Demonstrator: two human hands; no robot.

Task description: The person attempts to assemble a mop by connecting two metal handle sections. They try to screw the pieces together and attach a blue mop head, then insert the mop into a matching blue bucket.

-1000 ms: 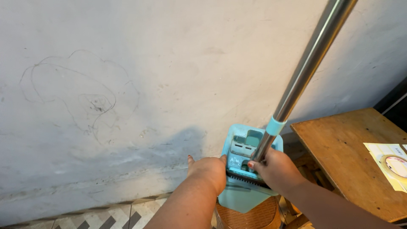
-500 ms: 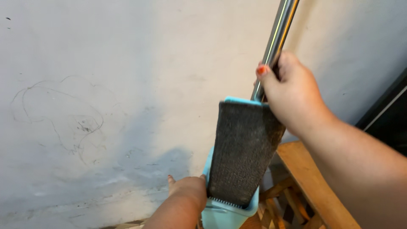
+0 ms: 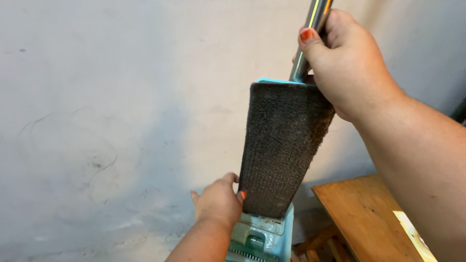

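My right hand point(image 3: 344, 63) grips the shiny metal mop handle point(image 3: 310, 34) just above the flat mop head. The mop's dark grey pad point(image 3: 284, 145) hangs upright, its lower end just above the slot of a light blue mop bucket point(image 3: 264, 237). My left hand point(image 3: 218, 201) rests on the bucket's upper left edge, with one fingertip touching the pad's lower corner.
A scuffed pale wall point(image 3: 121, 111) with faint scribbles fills the background. A wooden table point(image 3: 364, 218) stands to the right of the bucket, with a pale sheet point(image 3: 412, 235) on it. Wooden legs show beneath it.
My right hand has pulled the mop upward along with the handle; the pad has risen almost out of the bucket's slot. My left hand stays on the bucket.
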